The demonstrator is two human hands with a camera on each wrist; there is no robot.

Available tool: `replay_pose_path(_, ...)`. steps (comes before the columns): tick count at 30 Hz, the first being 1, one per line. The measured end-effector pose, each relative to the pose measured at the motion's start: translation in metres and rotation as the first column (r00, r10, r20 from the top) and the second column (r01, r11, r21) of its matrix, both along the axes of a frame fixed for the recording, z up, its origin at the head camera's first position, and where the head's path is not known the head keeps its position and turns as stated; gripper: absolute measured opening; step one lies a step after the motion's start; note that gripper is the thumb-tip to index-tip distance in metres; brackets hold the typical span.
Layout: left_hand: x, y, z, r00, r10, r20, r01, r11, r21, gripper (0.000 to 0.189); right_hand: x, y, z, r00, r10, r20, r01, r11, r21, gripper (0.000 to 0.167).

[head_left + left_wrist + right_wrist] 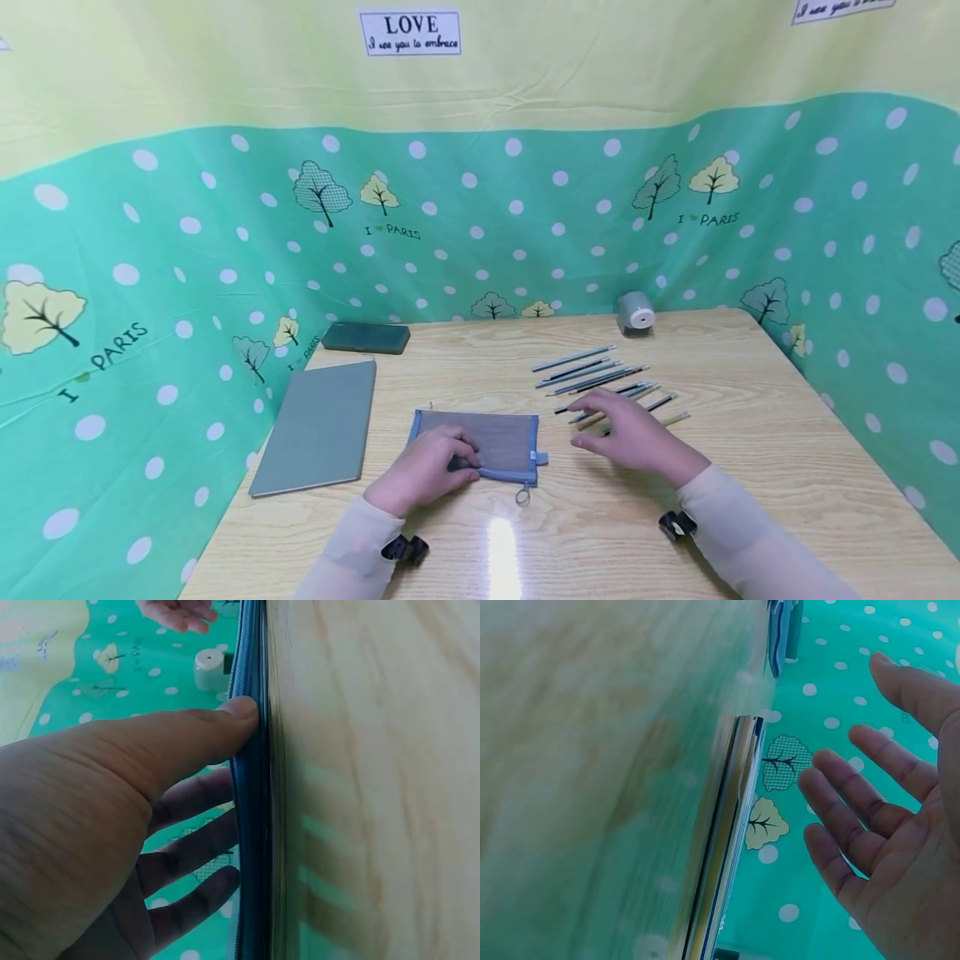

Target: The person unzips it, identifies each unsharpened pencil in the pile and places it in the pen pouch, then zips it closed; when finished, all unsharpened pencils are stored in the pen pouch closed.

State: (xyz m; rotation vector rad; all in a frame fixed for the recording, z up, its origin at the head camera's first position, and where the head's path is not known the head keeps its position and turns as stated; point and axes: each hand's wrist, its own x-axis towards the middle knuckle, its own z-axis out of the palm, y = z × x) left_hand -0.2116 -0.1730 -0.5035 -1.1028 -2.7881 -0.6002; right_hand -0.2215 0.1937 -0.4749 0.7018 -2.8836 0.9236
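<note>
A flat mesh zip pouch (506,442) with blue edging lies in the middle of the table, a small ring hanging from its zipper. My left hand (431,467) rests on the pouch's left part. In the left wrist view its thumb (240,709) touches the blue zipper edge (251,795), and the other fingers are spread against the pouch. To the right, several pencils (577,367) lie side by side in a loose row. Just over the nearer pencils hovers my right hand (626,429), its fingers apart with nothing between them, as the right wrist view also shows.
A grey flat book or folder (318,429) lies to the left of the pouch. Behind it is a dark green oblong case (366,337). A small white and grey pencil sharpener (636,313) stands at the back right. Dotted green cloth (517,225) encloses the table's back and sides.
</note>
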Motion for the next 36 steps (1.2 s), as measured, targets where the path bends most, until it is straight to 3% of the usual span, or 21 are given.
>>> replay_pose_path(7,0.002,0.000,0.003,1.000,0.007,0.020,-0.008,0.999,0.044,0.004,-0.004,-0.004,0.001,1.000,0.022,0.011,-0.022,1.000,0.008,0.047)
replay_pose_path(20,-0.002,-0.005,0.007,0.989,0.051,-0.141,-0.032,0.990,0.135,0.003,-0.013,-0.026,0.003,0.993,0.114,0.029,-0.114,0.993,-0.003,0.038)
replay_pose_path(25,-0.001,-0.006,0.009,0.977,0.078,-0.197,-0.036,0.977,0.209,0.006,-0.014,-0.034,0.005,0.992,0.126,0.020,-0.126,0.992,0.007,0.038)
replay_pose_path(36,-0.002,-0.009,0.012,0.955,0.114,-0.274,-0.022,0.948,0.319,0.010,-0.018,-0.051,0.003,0.984,0.170,0.049,-0.167,0.983,-0.075,0.037)
